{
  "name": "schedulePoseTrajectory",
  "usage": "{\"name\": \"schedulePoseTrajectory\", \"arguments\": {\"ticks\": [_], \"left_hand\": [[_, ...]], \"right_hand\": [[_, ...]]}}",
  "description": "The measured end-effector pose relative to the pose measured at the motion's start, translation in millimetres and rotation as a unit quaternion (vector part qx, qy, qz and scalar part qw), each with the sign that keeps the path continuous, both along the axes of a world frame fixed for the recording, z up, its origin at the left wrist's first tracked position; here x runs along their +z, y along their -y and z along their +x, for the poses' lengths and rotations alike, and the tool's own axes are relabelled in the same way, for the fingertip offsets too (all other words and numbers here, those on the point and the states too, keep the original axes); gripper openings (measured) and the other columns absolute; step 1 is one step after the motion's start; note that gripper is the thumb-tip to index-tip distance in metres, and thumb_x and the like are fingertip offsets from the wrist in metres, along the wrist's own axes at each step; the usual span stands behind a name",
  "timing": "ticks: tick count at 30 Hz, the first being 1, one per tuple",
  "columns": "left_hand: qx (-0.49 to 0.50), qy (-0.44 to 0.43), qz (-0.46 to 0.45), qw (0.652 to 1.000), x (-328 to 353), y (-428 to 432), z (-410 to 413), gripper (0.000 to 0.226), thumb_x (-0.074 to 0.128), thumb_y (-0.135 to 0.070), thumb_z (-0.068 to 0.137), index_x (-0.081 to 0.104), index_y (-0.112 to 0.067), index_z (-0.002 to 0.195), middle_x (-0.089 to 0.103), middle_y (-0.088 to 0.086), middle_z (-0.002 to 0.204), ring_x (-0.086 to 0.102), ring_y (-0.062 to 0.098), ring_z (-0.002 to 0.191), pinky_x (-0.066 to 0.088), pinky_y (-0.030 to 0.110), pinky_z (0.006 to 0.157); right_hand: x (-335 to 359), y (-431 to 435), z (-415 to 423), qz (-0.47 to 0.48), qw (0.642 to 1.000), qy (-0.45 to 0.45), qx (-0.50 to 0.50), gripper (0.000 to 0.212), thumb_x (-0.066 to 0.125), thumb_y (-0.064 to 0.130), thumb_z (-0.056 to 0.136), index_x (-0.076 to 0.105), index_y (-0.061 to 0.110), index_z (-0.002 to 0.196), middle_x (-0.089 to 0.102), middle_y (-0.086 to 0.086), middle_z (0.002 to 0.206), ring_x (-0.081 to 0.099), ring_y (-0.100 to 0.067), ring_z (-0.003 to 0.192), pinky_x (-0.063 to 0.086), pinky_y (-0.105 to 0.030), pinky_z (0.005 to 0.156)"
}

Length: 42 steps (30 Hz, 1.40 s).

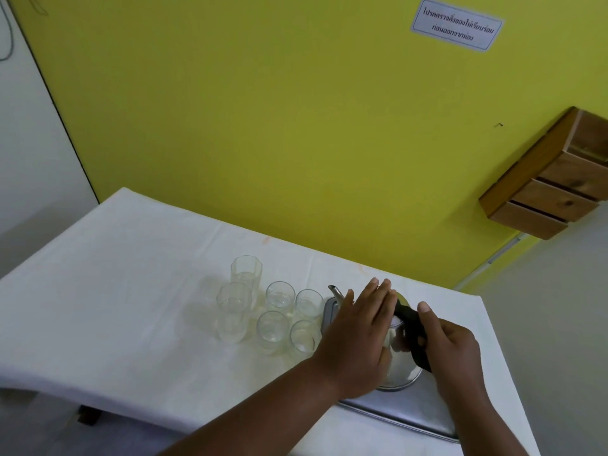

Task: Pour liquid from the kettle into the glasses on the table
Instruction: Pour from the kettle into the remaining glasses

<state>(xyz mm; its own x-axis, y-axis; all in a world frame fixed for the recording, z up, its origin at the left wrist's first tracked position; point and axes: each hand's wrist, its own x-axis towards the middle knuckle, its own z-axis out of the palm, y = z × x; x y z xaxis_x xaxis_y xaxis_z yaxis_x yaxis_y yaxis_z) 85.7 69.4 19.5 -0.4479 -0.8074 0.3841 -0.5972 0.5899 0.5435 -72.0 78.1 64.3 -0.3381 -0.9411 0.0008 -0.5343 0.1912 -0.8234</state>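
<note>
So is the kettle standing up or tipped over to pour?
Standing up. The kettle sits flat on the metal tray, spout pointing up, nothing pouring. Both hands rest on it.

I saw a sign [456,24] at upper right on the yellow wall [263,110], a wooden rack [552,179] at right, and a tray [411,409] at lower right.

This looks like a shared or institutional room rather than a home. A printed notice [456,24] in Thai script hangs on the yellow wall [279,126] at one o'clock, a slatted wooden rack [552,189] is mounted at three o'clock, and a white cloth covers the table [115,274].
</note>
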Motion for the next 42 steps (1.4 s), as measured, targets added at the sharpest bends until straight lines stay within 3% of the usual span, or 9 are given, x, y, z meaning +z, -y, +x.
{"name": "schedulePoseTrajectory", "arguments": {"ticks": [3,7,10,17,21,25,30,35,42], "left_hand": [[0.009,-0.004,0.004,1.000,2.3,-9.4,1.1,0.074,0.026,-0.022,0.080,0.020,-0.004,0.152,0.012,0.011,0.163,0.000,0.024,0.151,0.013,0.052,0.119],[0.032,-0.021,0.037,0.999,-2.2,-24.5,1.2,0.073,0.023,-0.025,0.084,0.015,-0.006,0.154,0.007,0.008,0.164,-0.004,0.020,0.151,0.012,0.050,0.119],[0.038,-0.044,0.083,0.995,-6.9,-34.7,2.5,0.076,0.020,-0.029,0.083,0.007,-0.007,0.155,0.002,0.006,0.164,-0.006,0.019,0.151,0.009,0.047,0.120],[0.043,-0.073,0.146,0.986,-20.6,-41.0,8.2,0.083,0.017,-0.031,0.076,0.003,-0.006,0.154,-0.001,0.006,0.164,-0.006,0.017,0.150,0.007,0.042,0.122],[0.046,-0.091,0.175,0.979,-25.0,-39.5,10.5,0.079,0.022,-0.024,0.080,0.003,-0.008,0.155,0.001,0.006,0.164,-0.005,0.017,0.151,0.010,0.043,0.121],[0.049,-0.109,0.185,0.975,-27.7,-39.1,11.0,0.080,0.039,-0.012,0.082,0.005,-0.009,0.155,0.005,0.006,0.164,-0.002,0.018,0.151,0.014,0.046,0.120],[0.048,-0.116,0.178,0.976,-28.3,-39.0,12.6,0.081,0.041,-0.011,0.082,0.006,-0.008,0.155,0.005,0.006,0.164,-0.002,0.017,0.151,0.014,0.045,0.120],[0.046,-0.112,0.173,0.978,-26.0,-39.6,13.0,0.081,0.042,-0.010,0.084,0.004,-0.009,0.155,0.001,0.004,0.164,-0.004,0.015,0.151,0.012,0.043,0.121],[0.042,-0.119,0.168,0.978,-22.1,-40.3,14.3,0.081,0.043,-0.009,0.086,0.003,-0.010,0.155,0.001,0.003,0.164,-0.005,0.014,0.151,0.011,0.042,0.121]], "right_hand": [[0.5,-2.9,-3.1,0.019,0.999,0.024,0.025,0.079,0.049,0.067,0.081,0.065,-0.008,0.060,0.065,-0.028,0.056,0.044,-0.021,0.046,0.037,-0.032,0.058],[7.3,-3.2,-4.3,0.050,0.994,-0.057,0.073,0.072,0.047,0.057,0.092,0.069,-0.001,0.055,0.067,-0.016,0.050,0.047,-0.016,0.042,0.041,-0.032,0.058],[15.8,-1.3,0.7,0.054,0.986,-0.130,0.091,0.067,0.052,0.050,0.094,0.062,0.005,0.045,0.063,-0.004,0.041,0.053,-0.016,0.042,0.042,-0.030,0.058],[13.6,13.1,10.2,0.082,0.952,-0.267,0.122,0.070,0.050,0.058,0.091,0.062,0.005,0.047,0.067,-0.012,0.048,0.065,-0.024,0.054,0.049,-0.033,0.061],[13.5,18.5,16.1,0.084,0.937,-0.311,0.133,0.069,0.048,0.062,0.089,0.051,0.016,0.037,0.067,-0.011,0.049,0.065,-0.024,0.056,0.052,-0.036,0.065],[14.5,22.1,19.3,0.093,0.929,-0.333,0.134,0.068,0.047,0.064,0.088,0.056,0.015,0.041,0.066,-0.010,0.048,0.064,-0.025,0.057,0.053,-0.036,0.064],[17.6,22.2,20.6,0.093,0.920,-0.354,0.141,0.069,0.045,0.066,0.086,0.061,0.011,0.047,0.063,-0.009,0.047,0.063,-0.025,0.057,0.053,-0.037,0.063],[24.0,21.6,23.1,0.088,0.915,-0.366,0.144,0.068,0.045,0.065,0.087,0.050,0.014,0.042,0.053,-0.005,0.042,0.059,-0.024,0.053,0.050,-0.036,0.060],[28.4,21.0,23.6,0.082,0.910,-0.377,0.151,0.069,0.044,0.065,0.088,0.049,0.014,0.042,0.052,-0.005,0.043,0.058,-0.024,0.054,0.046,-0.034,0.056]]}}
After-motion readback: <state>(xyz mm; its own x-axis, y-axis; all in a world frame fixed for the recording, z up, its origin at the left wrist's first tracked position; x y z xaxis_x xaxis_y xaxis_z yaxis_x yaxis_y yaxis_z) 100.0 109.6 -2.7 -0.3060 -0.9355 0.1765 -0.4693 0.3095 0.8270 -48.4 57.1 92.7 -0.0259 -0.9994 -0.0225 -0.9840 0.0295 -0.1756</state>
